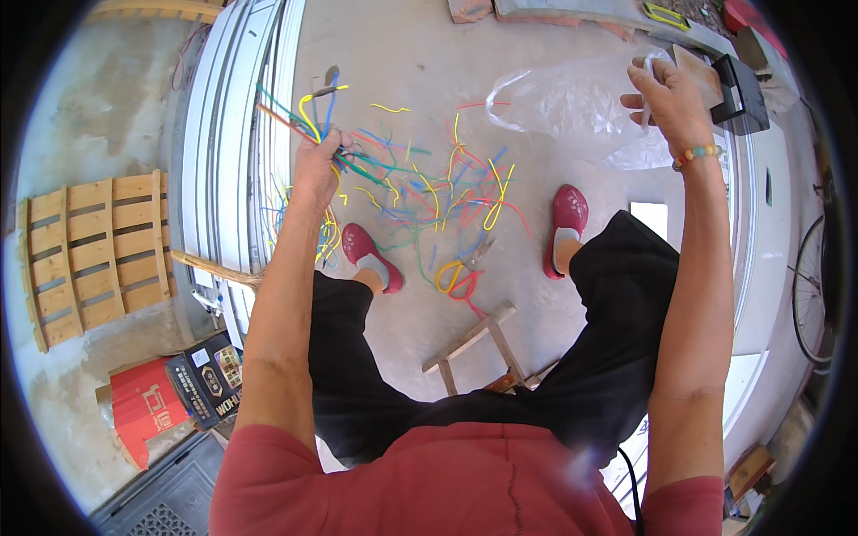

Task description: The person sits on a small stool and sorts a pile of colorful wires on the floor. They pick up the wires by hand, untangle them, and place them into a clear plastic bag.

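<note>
My left hand is closed round a bundle of insulated electric wires in green, red, yellow and blue, which stick out past both sides of it. My right hand, out to the right, grips a clear plastic bag that spreads over the floor to its left. Many short cut wires lie scattered on the concrete between my feet, and a tangle of wires lies by my left foot. Scissors with yellow and red handles rest on the floor below the scattered wires.
White panels or profiles are stacked at the left, with a straw broom and a wooden pallet beside them. A small wooden stool is between my legs. A black box-like object and a bicycle wheel are at the right.
</note>
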Demonstrator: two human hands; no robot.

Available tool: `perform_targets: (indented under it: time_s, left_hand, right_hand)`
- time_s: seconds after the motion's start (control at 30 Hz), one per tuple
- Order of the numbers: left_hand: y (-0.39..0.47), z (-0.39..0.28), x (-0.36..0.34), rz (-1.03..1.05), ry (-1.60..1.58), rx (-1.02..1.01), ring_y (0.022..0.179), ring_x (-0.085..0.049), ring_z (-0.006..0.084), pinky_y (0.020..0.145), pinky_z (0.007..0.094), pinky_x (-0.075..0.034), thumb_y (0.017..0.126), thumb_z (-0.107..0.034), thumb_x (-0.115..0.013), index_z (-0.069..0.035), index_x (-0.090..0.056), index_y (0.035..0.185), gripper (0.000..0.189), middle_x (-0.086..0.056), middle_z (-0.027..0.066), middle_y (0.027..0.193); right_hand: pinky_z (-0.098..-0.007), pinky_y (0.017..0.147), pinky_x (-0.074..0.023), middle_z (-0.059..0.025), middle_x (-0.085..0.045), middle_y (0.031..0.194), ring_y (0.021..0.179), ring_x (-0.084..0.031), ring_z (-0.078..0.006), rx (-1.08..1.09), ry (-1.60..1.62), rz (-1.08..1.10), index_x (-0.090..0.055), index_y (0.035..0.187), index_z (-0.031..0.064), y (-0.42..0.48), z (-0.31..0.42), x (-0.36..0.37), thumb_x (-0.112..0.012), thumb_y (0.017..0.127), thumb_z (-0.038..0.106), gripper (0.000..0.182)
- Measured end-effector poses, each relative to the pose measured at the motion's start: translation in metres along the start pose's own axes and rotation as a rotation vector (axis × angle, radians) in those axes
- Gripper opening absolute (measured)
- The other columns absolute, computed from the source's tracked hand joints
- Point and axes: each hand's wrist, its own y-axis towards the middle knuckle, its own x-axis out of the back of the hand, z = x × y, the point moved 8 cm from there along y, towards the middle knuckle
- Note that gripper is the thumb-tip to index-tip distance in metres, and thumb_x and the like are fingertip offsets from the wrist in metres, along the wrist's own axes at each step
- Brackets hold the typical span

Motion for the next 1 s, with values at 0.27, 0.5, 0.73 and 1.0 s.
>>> perform_targets:
  time_s: [0.27, 0.5, 0.73, 1.0]
  left_hand:
    - [-0.027, -0.037, -0.005, 0.121, -0.345, 0.013, 0.076, -0.048, 0.0177, 0.066, 0.0302, -0.041, 0.092, -0.013, -0.049, -0.007, -0.046, 0.084, 0.01, -0.05, 0.0048, 0.079]
    - [-0.041, -0.035, -0.013, 0.178, -0.547, 0.096, 0.078, -0.048, 0.017, 0.066, 0.0302, -0.042, 0.09, -0.016, -0.053, -0.008, -0.047, 0.086, 0.011, -0.049, 0.0038, 0.081]
    - [-0.049, -0.051, -0.044, 0.286, -0.658, 0.166, 0.077, -0.05, 0.0184, 0.062, 0.0303, -0.043, 0.088, -0.016, -0.057, -0.005, -0.049, 0.092, 0.014, -0.051, 0.0059, 0.082]
    - [-0.044, -0.06, -0.062, 0.277, -0.65, 0.127, 0.076, -0.049, 0.0169, 0.061, 0.0282, -0.042, 0.084, -0.017, -0.063, -0.006, -0.048, 0.094, 0.021, -0.048, 0.0043, 0.082]
  right_hand:
    - [-0.0268, 0.054, -0.0495, -0.0127, -0.061, 0.091, 0.074, -0.065, -0.0186, 0.005, 0.039, -0.09, -0.054, 0.109, -0.0069, 0.003, 0.001, 0.012, -0.059, 0.083, 0.027, 0.043]
    - [-0.0257, 0.058, -0.0474, -0.0132, -0.061, 0.088, 0.075, -0.065, -0.0193, 0.103, 0.131, -0.105, -0.051, 0.098, -0.0068, 0.007, 0.012, 0.008, -0.065, 0.079, 0.021, 0.037]
    - [-0.0249, 0.066, -0.0477, -0.0175, -0.064, 0.092, 0.077, -0.062, -0.0178, 0.17, 0.399, 0.158, -0.03, 0.122, -0.0145, -0.011, 0.042, -0.04, -0.071, 0.074, 0.014, 0.069]
    - [-0.026, 0.075, -0.0476, -0.0145, -0.064, 0.093, 0.085, -0.06, -0.0151, 0.094, 0.377, 0.408, -0.015, 0.136, -0.011, -0.06, 0.082, -0.121, -0.069, 0.075, 0.009, 0.084]
